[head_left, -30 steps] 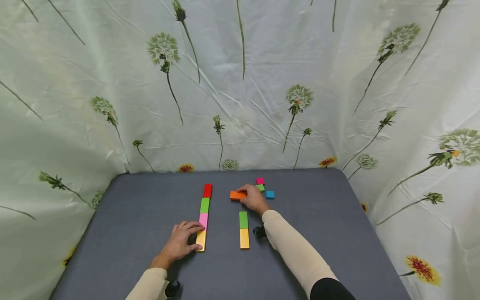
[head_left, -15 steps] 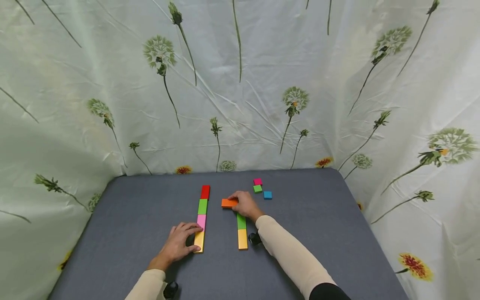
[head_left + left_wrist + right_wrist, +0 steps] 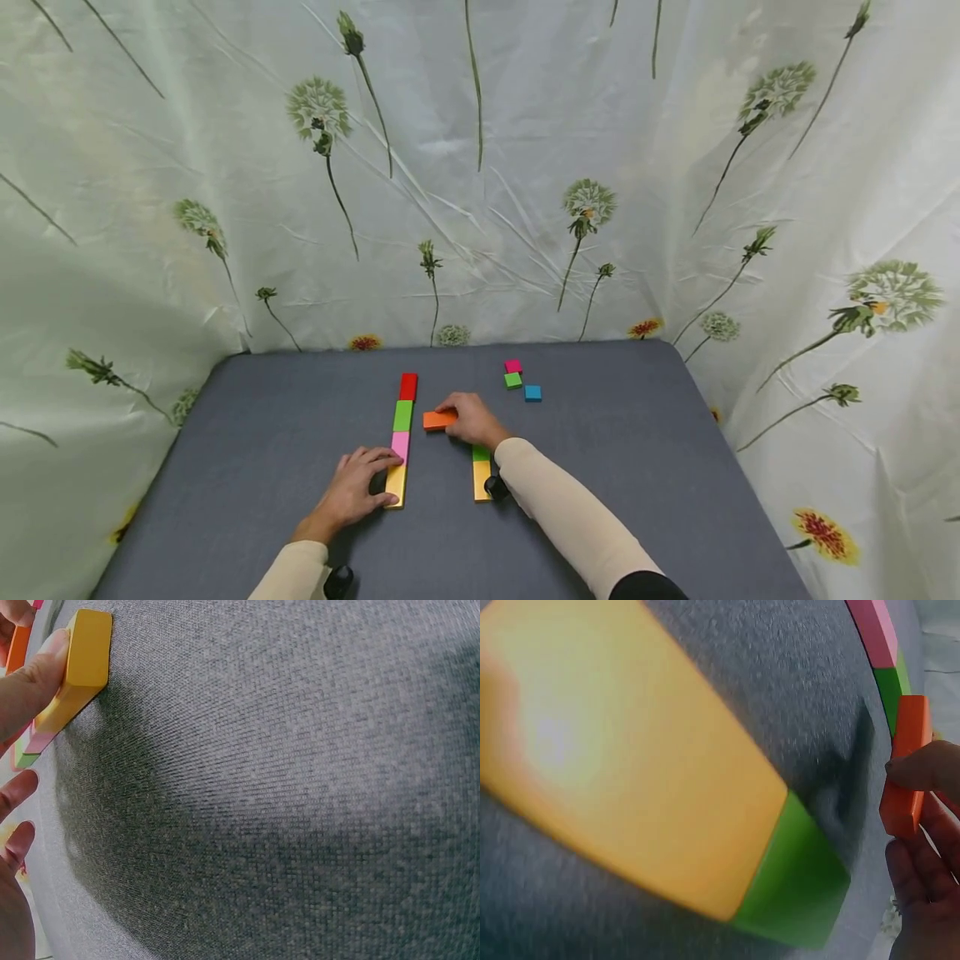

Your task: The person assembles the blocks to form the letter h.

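Biggest thing from where I'm standing is the dandelion-print curtain (image 3: 495,250) behind everything; below it there's a grey table (image 3: 285,433), so call the person's side six o'clock; a pale right sleeve (image 3: 573,508) slants in from about four, the left one from eight; the left hand (image 3: 352,490) is over at nine, fingers spread wide, thumb and a fingertip just touching the long row's near end, I'd guess so it doesn't skid; the right hand (image 3: 474,419), up around twelve to one, is pinched narrow on the orange block (image 3: 437,422), thumb on one side and fingers on the other, which leaves its far end sticking out free toward nine; that long row reads yellow (image 3: 395,487), pink (image 3: 401,447), green (image 3: 402,415), red (image 3: 408,387), end to end, nine up to eleven; the short row by three is a yellow block (image 3: 482,481) with a green block (image 3: 481,453) beyond it, roughly parallel; the orange one sits between the rows' lines, looks off the cloth judging by its shadow; annoyingly, the right hand hides some of that short green, and a black wrist camera (image 3: 495,487) covers the yellow's edge; smallest are the magenta (image 3: 513,366), little green (image 3: 513,381) and blue (image 3: 532,393) blocks at one, well out of the way.
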`<action>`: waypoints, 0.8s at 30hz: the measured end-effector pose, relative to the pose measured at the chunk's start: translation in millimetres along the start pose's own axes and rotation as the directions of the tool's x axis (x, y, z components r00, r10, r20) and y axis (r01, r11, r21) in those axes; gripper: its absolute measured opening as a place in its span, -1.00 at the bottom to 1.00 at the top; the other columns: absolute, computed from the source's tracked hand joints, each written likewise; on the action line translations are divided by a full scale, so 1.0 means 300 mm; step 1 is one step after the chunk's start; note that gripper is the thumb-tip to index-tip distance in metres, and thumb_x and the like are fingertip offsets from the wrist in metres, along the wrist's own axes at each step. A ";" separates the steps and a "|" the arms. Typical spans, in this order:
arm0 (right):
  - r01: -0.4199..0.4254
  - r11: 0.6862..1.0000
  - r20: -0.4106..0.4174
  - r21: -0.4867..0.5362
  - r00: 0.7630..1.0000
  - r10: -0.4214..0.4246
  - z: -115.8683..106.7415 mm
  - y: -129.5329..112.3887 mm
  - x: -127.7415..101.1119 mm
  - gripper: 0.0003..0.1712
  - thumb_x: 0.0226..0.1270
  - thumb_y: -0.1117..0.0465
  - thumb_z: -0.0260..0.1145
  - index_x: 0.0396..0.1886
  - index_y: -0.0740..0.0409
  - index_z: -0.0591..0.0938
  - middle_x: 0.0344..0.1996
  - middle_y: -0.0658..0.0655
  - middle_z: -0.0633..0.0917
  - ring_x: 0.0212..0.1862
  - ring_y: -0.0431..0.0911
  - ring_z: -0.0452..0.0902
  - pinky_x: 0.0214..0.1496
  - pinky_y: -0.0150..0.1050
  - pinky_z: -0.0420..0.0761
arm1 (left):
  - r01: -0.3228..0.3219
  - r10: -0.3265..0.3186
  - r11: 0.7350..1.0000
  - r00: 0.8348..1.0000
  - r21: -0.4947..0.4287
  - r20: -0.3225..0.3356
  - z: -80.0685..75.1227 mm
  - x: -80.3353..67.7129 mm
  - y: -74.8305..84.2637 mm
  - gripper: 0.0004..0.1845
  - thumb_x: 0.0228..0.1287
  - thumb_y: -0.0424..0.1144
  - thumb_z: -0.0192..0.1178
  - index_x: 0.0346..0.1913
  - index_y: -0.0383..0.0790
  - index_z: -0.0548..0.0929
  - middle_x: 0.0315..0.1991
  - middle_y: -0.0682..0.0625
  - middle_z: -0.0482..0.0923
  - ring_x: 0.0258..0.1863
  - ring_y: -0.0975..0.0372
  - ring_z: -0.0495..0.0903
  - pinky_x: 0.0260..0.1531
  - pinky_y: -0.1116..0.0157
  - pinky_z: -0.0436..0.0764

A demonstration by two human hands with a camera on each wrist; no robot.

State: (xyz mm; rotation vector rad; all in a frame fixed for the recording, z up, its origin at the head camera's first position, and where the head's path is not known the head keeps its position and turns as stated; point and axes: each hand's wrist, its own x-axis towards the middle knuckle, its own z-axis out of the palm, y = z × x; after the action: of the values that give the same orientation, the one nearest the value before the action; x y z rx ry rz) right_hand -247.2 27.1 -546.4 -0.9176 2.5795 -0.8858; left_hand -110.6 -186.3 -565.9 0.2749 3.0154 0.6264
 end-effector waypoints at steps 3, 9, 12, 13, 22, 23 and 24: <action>0.007 1.000 0.001 -0.014 1.000 -0.007 0.008 -0.007 0.010 -0.58 0.06 0.43 0.41 -0.02 0.14 0.71 -0.08 0.08 0.68 -0.03 -0.08 0.54 0.05 -0.25 0.49 | 0.010 -0.010 1.000 1.000 -0.002 0.004 0.001 0.003 0.001 -0.42 -0.18 -0.07 0.55 0.02 -0.10 0.69 0.05 0.03 0.56 0.02 0.12 0.44 -0.06 0.05 0.31; -0.020 1.000 -0.004 -0.014 1.000 0.019 0.035 -0.018 0.024 -0.60 0.07 0.42 0.43 -0.04 0.13 0.72 -0.08 0.06 0.68 0.00 -0.08 0.55 0.07 -0.26 0.48 | 0.004 -0.004 1.000 1.000 0.008 0.005 -0.002 0.004 -0.001 -0.42 -0.18 -0.08 0.55 0.02 -0.10 0.68 0.04 0.02 0.57 0.02 0.11 0.44 -0.05 0.04 0.31; -0.030 0.999 -0.007 -0.010 1.000 0.030 0.043 -0.034 0.026 -0.61 0.07 0.43 0.43 -0.05 0.14 0.72 -0.10 0.07 0.68 -0.01 -0.08 0.54 0.08 -0.26 0.48 | -0.018 0.018 1.000 1.000 0.016 -0.005 -0.003 -0.001 -0.008 -0.42 -0.18 -0.09 0.56 0.02 -0.11 0.68 0.03 0.00 0.57 0.02 0.09 0.45 -0.06 0.02 0.31; -0.031 0.999 -0.008 -0.015 0.999 0.031 0.045 -0.038 0.027 -0.61 0.06 0.43 0.43 -0.05 0.14 0.72 -0.11 0.07 0.69 -0.01 -0.08 0.55 0.08 -0.27 0.47 | -0.021 0.021 1.000 1.000 0.019 -0.007 -0.003 -0.003 -0.009 -0.42 -0.18 -0.09 0.56 0.02 -0.11 0.68 0.03 0.00 0.57 0.02 0.10 0.45 -0.06 0.03 0.32; -0.047 0.999 -0.025 0.000 0.999 0.047 0.069 -0.045 0.032 -0.60 0.01 0.47 0.41 -0.09 0.17 0.73 -0.13 0.08 0.68 -0.02 -0.08 0.55 0.08 -0.27 0.48 | -0.016 0.016 1.000 1.000 0.012 -0.002 0.001 -0.004 -0.005 -0.42 -0.16 -0.10 0.55 0.03 -0.11 0.68 0.04 -0.02 0.57 0.03 0.09 0.46 -0.06 0.04 0.33; -0.049 0.999 -0.027 -0.002 0.998 0.049 0.071 -0.044 0.031 -0.60 0.01 0.47 0.41 -0.08 0.17 0.72 -0.13 0.08 0.68 -0.01 -0.08 0.55 0.09 -0.27 0.48 | -0.016 0.017 1.000 1.000 0.012 -0.001 0.001 -0.004 -0.004 -0.42 -0.16 -0.10 0.55 0.04 -0.11 0.68 0.05 -0.01 0.57 0.04 0.09 0.46 -0.06 0.04 0.33; -0.051 0.999 -0.031 -0.002 0.998 0.051 0.074 -0.042 0.030 -0.60 0.01 0.47 0.41 -0.08 0.17 0.72 -0.12 0.09 0.68 -0.01 -0.07 0.55 0.09 -0.26 0.48 | -0.017 0.017 1.000 1.000 0.011 0.000 0.001 -0.004 -0.002 -0.42 -0.16 -0.11 0.55 0.04 -0.11 0.67 0.05 -0.02 0.57 0.04 0.09 0.46 -0.06 0.04 0.33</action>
State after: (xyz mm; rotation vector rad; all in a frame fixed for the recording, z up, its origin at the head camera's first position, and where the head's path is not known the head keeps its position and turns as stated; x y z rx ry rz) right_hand -238.7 3.3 -556.2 -0.8412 2.6186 -0.8892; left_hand -109.4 -187.1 -566.5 0.3015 3.0205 0.6111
